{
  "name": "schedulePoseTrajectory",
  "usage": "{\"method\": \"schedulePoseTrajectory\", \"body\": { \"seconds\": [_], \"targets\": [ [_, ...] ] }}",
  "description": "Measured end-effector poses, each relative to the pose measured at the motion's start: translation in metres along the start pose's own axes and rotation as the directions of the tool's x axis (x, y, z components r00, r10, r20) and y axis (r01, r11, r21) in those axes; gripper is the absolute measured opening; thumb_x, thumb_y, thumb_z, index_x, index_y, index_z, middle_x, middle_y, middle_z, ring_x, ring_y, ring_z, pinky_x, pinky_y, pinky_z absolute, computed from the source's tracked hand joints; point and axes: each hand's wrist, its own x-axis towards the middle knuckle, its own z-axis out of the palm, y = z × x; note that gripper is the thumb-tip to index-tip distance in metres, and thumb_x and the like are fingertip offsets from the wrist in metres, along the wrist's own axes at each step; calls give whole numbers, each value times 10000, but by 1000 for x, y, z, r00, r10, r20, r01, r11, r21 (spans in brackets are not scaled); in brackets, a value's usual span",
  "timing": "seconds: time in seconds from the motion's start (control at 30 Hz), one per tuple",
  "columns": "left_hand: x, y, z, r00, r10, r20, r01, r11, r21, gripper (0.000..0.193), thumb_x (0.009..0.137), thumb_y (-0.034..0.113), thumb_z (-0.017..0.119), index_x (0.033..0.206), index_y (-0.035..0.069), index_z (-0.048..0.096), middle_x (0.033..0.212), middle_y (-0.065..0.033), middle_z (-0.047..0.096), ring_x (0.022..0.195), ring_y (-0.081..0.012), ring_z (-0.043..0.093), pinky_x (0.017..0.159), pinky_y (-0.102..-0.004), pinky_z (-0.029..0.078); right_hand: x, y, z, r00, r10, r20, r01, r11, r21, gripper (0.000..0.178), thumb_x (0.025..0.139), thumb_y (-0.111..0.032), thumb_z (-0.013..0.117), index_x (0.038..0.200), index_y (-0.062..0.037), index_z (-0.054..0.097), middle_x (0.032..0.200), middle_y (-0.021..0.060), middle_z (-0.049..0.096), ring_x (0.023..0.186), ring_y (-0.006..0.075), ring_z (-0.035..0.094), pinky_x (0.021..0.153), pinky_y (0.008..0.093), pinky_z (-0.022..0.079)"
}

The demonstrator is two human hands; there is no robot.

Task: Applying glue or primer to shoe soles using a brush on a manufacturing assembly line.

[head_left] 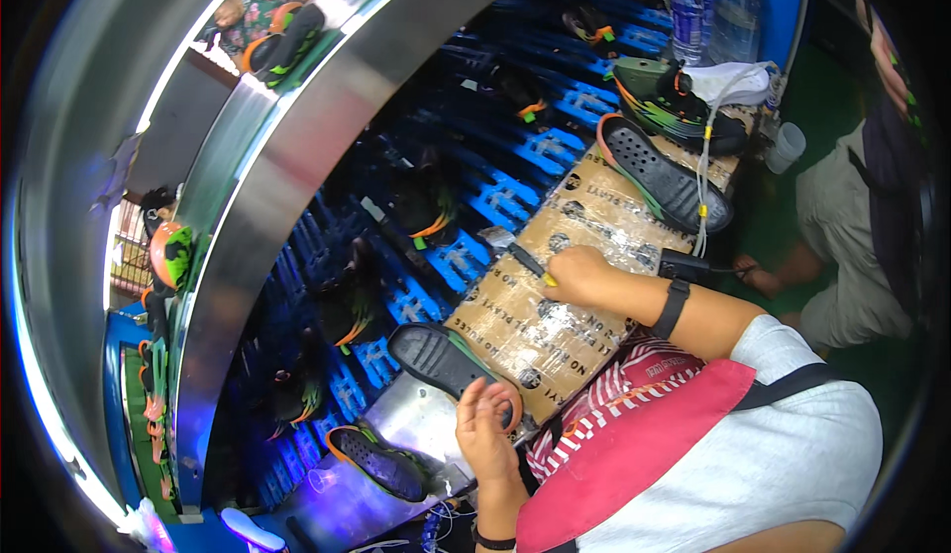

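My left hand is at the heel end of a black shoe sole with an orange and green edge. Its fingers are bent against that end, and the sole's toe points toward the conveyor. In my right hand, closed above the cardboard, is a slim dark tool with a yellow part; its exact kind is not clear. Another black sole with an orange rim lies on the metal surface left of my left hand. Farther right, a sole with round holes rests on the cardboard.
Printed cardboard under clear tape covers the bench. A dark green shoe, a white sole and water bottles stand at its far right. Beyond runs a conveyor with blue holders carrying shoe parts. Another person is at right.
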Motion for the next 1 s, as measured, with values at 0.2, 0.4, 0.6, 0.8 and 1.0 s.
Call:
{"method": "schedulePoseTrajectory", "body": {
  "seconds": [0.2, 0.4, 0.6, 0.8, 1.0],
  "targets": [
    [14, -9, 24, 973, -159, 167, 155, 987, 35, 312, 854, 76, 528, 1138, -34, 461, 927, -136, 597, 779, -163, 584, 675, -231, 456, -2, 2, -3, 993, 86, -78, -64, 966, 251, 248, 676, -258, 596, 688, -14, 635, 654, 186, 601, 633, 325, 604, 608, 408, 481],
    [39, -14, 59, 923, -236, 304, 252, 968, -15, 331, 861, 206, 579, 1097, -14, 505, 721, -12, 502, 582, -75, 439, 516, -190, 376, -43, -36, -46, 983, -67, -174, 173, 674, 718, 202, 732, -230, 606, 709, -31, 636, 554, 107, 588, 517, 195, 601, 494, 291, 457],
    [42, -2, 81, 937, -163, 310, 171, 985, 0, 215, 866, 215, 569, 913, 5, 563, 637, 4, 494, 511, -67, 437, 447, -174, 345, -74, -42, -40, 860, -177, -479, 426, 765, 483, 199, 738, -145, 647, 888, -17, 622, 706, 102, 619, 570, 194, 583, 552, 284, 478],
    [51, 37, 88, 992, 96, 78, -73, 965, -253, 174, 895, 162, 513, 954, -1, 529, 696, -52, 554, 571, -99, 501, 518, -200, 409, -97, -44, -47, 432, -407, -805, 787, 606, 116, 214, 681, -75, 694, 861, -23, 590, 778, 72, 586, 659, 250, 574, 612, 330, 481],
    [25, 49, 96, 979, 149, 140, -112, 963, -246, 153, 890, 163, 524, 957, 26, 524, 730, -21, 533, 599, -72, 471, 495, -188, 385, -97, -42, -40, 797, -234, -557, 593, 479, 647, 482, 720, -263, 708, 1069, 11, 518, 855, 99, 568, 713, 176, 559, 613, 283, 460]
  ]
}}
